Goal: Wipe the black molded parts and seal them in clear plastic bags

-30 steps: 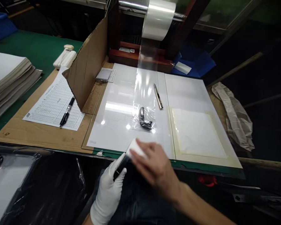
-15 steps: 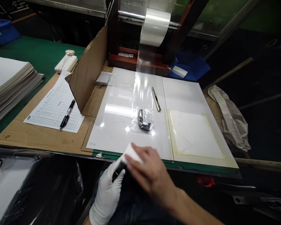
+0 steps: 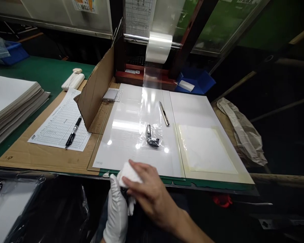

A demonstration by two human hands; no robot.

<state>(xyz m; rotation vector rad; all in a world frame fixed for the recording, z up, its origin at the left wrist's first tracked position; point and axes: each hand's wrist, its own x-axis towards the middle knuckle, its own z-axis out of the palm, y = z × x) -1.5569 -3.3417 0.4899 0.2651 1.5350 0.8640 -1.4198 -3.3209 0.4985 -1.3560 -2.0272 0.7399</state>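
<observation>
My left hand (image 3: 117, 211), in a white glove, is closed around a small dark part (image 3: 124, 191), mostly hidden behind the cloth and my fingers. With my bare right hand (image 3: 150, 189) I pinch a folded white cloth (image 3: 130, 173) and press it against that part. Both hands are together just off the table's front edge. Beyond them on the white board (image 3: 131, 158) lies a black L-shaped piece (image 3: 152, 140) in clear plastic film (image 3: 145, 106). A craft knife (image 3: 164, 114) rests right of the film.
The film hangs from a roll (image 3: 159, 47) on a metal rod. To the left are an upright cardboard sheet (image 3: 97, 87), a printed form (image 3: 55, 130) with a pen (image 3: 73, 132), and a paper stack (image 3: 12, 98). A blue bin (image 3: 204, 81) stands at the back right.
My hands have shifted slightly left and turned. The cloth now covers most of the dark part, which showed more before. The camera view has tilted up a little; the table things lie unchanged.
</observation>
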